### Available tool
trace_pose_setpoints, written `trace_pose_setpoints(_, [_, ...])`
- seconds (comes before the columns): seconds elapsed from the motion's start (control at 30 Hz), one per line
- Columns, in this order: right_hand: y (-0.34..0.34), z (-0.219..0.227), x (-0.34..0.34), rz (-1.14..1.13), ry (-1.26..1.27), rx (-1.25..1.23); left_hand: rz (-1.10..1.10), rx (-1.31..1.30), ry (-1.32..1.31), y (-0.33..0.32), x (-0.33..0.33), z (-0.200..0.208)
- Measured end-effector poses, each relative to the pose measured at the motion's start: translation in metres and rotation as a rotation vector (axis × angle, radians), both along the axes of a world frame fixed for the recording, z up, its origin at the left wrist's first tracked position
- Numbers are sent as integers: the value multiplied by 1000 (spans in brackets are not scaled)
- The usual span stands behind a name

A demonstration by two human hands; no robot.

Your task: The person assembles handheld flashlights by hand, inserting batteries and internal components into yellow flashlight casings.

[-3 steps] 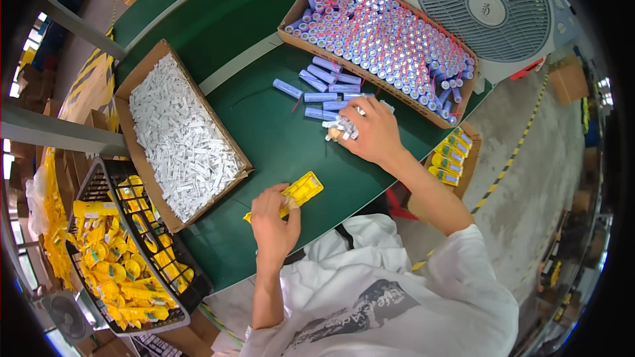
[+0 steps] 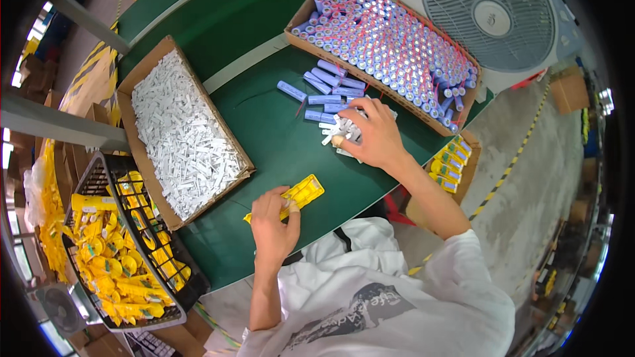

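Observation:
My left hand (image 2: 274, 220) is closed round the near end of a long yellow plastic housing (image 2: 306, 192), which lies on the green table near its front edge. Beyond it, my right hand (image 2: 376, 131) is curled over a small heap of white plastic pieces (image 2: 348, 131), thumb and fingers gripping some of them. Others stick out or lie loose under the palm. Right behind that heap rest several loose blue-purple cylindrical batteries (image 2: 324, 100), a few partly covered by my right fingers.
At left stands a cardboard tray (image 2: 228, 139) full of white pieces, beside a black crate (image 2: 142, 215) of yellow housings. A carton (image 2: 370, 69) packed with wired batteries and a grey fan (image 2: 489, 16) stand at the back right. Another box (image 2: 468, 170) holds yellow units.
The white pieces have spread out a little beneath my right hand, whose fingers are slightly looser round them. My left hand stays on the yellow housing.

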State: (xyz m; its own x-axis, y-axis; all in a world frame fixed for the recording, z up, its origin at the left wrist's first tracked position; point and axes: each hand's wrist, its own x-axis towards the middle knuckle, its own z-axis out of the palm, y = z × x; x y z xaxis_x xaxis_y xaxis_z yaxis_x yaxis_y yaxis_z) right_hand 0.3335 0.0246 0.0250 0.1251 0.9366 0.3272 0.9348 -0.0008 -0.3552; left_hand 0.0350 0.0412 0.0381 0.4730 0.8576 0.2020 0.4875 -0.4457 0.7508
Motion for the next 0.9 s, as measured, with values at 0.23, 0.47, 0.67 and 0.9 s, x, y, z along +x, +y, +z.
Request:
trace_pose_setpoints(0.23, [3,40,2,5,-120,115,55,-113,-91,-2,-4,4])
trace_pose_setpoints(0.47, [46,49,-4,49,-313,-200,212,64,99,-4,-12,12])
trace_pose_setpoints(0.67, [74,50,7,158,-420,-410,256,23,4,-5,-11,0])
trace_pose_setpoints(0.9, [79,83,1,175,69,-400,220,-57,-117,0,-17,0])
